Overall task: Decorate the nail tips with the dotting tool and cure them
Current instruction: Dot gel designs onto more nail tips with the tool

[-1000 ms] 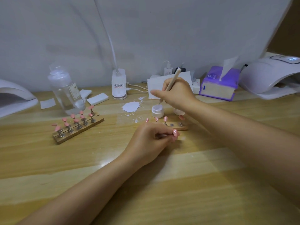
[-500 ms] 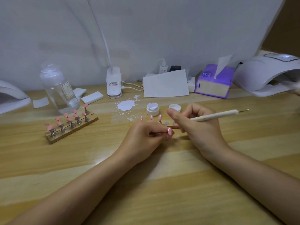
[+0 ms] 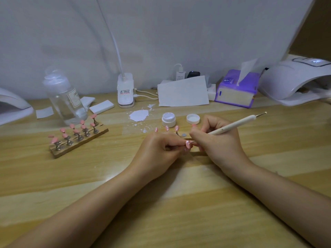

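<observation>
A second ago the right hand (image 3: 217,142) dipped the dotting tool (image 3: 232,125) into the small jar (image 3: 168,119); now it grips the tool at the pink nail tip (image 3: 188,144) pinched by the left hand (image 3: 161,149), mid-tabletop. A wooden stand (image 3: 78,140) of pink tips sits toward the left edge, a curing lamp (image 3: 293,81) at the back right corner.

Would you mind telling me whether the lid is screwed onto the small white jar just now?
No, the small white jar stands open, and its lid lies apart on the table to the jar's right.
</observation>
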The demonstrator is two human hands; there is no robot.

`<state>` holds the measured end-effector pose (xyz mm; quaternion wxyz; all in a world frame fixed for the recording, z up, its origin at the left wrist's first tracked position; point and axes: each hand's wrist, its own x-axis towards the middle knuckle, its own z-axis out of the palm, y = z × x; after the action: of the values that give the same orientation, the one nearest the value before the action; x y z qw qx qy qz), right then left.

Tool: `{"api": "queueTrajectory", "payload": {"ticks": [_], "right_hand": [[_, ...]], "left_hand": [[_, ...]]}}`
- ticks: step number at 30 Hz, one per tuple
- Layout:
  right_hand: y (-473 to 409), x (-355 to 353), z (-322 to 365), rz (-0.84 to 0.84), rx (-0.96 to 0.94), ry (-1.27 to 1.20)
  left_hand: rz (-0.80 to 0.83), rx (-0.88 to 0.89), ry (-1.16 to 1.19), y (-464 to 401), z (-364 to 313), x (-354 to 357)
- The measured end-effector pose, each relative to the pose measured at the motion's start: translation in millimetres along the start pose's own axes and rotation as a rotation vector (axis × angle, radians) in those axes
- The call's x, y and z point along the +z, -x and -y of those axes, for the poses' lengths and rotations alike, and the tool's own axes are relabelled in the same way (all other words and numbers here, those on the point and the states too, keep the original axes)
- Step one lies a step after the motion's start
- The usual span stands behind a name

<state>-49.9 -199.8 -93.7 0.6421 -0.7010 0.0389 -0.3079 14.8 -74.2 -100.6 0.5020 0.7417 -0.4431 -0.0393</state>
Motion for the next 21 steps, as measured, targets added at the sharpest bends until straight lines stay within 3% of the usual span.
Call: {"api": "queueTrajectory", "payload": {"ticks": [21], "right_hand": [[1.5, 3.1, 6.0, 0.026, 0.021, -0.031]], "left_hand": [[-0.007, -0.006, -0.011, 0.1, 0.5, 0.3]]}}
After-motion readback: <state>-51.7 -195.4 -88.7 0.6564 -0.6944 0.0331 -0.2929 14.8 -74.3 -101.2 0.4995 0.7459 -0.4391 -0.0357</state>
